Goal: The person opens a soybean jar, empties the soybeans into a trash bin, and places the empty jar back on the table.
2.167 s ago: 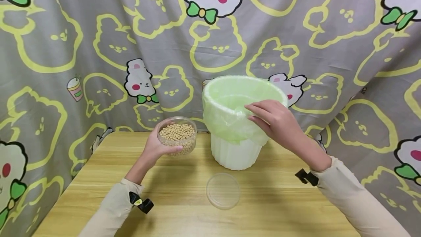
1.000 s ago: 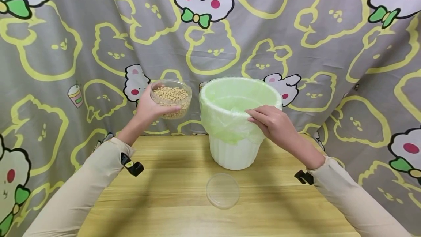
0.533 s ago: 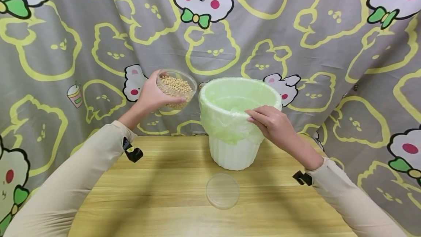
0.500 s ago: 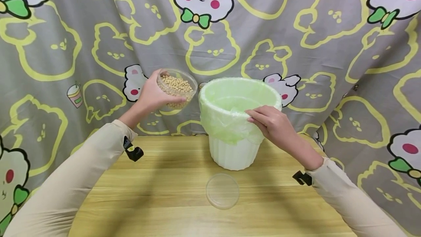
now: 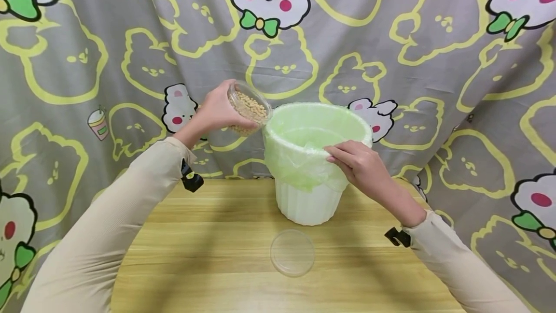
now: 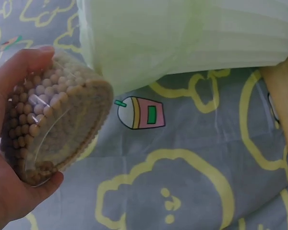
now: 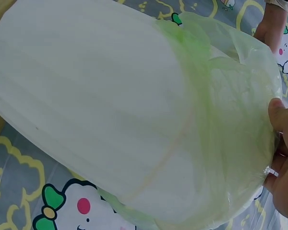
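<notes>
At the left of the frame, we see a thin tan sleeve (image 5: 113,216) with a black clip (image 5: 191,177). Next, the left hand (image 5: 219,110) curls round one clear, round tub (image 6: 62,129), hiding part of it. The tub is up in the air left of the middle, tipped to the right. Inside are smooth, round beans (image 5: 252,104), too many for us to count. In the middle stands one white bin (image 5: 309,202) with ribbed sides. We can't tell if the tub touches it. One thin, crinkly green bag (image 5: 299,173) lines the bin and covers its top. Below it, one flat, clear, round lid (image 5: 292,253) lies on the wood table (image 5: 195,264). To the right, the right hand (image 5: 358,161) pinches the bag at the rim, covering a bit of it. We count two sleeves and two clips. Behind everything hangs a gray bunny cloth (image 5: 278,57).
</notes>
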Action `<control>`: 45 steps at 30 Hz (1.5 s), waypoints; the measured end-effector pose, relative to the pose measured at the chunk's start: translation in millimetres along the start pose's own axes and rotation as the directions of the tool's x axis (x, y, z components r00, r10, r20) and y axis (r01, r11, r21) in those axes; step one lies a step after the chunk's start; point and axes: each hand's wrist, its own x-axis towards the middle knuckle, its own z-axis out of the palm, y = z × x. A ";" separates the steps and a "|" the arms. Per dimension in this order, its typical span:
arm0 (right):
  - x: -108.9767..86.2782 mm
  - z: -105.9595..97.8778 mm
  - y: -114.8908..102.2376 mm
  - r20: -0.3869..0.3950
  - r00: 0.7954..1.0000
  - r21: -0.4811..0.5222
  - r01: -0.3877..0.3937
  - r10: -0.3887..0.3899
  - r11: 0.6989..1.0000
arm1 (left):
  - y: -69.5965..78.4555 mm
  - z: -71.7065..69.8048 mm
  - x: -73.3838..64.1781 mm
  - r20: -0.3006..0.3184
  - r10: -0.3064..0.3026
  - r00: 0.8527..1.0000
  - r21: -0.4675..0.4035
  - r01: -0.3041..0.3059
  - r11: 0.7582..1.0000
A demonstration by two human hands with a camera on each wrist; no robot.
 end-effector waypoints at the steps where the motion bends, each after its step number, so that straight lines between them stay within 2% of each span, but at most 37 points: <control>1: 0.1 0.1 -0.2 0.001 1.000 -0.003 0.001 -0.001 1.000 | 1.1 0.3 2.1 0.007 0.005 1.000 0.015 -0.005 1.000; 5: 0.1 0.8 -0.7 0.004 1.000 -0.007 0.004 -0.004 1.000 | 5.2 1.5 9.5 0.032 0.021 0.999 0.069 -0.023 0.997; 12: -1.1 1.5 -2.8 -0.010 1.000 -0.005 0.013 -0.013 1.000 | 16.2 2.3 17.4 0.072 0.032 0.997 0.114 -0.040 0.993; 18: -3.3 1.6 -3.7 -0.002 1.000 0.007 0.000 0.000 1.000 | 27.3 1.4 21.4 0.119 0.015 0.993 0.206 -0.040 0.978; 26: -4.8 -0.3 -3.2 0.030 0.999 -0.003 -0.014 0.014 1.000 | 39.7 1.4 26.2 0.167 0.015 0.986 0.278 -0.061 0.959; 36: -3.3 0.1 -1.9 0.015 1.000 -0.002 -0.007 0.007 1.000 | 52.6 6.6 29.7 0.142 0.047 0.989 0.325 -0.092 0.941; 45: -0.7 0.6 -1.2 -0.001 1.000 -0.002 0.002 -0.002 1.000 | 55.2 10.1 32.9 0.140 0.077 0.987 0.364 -0.124 0.923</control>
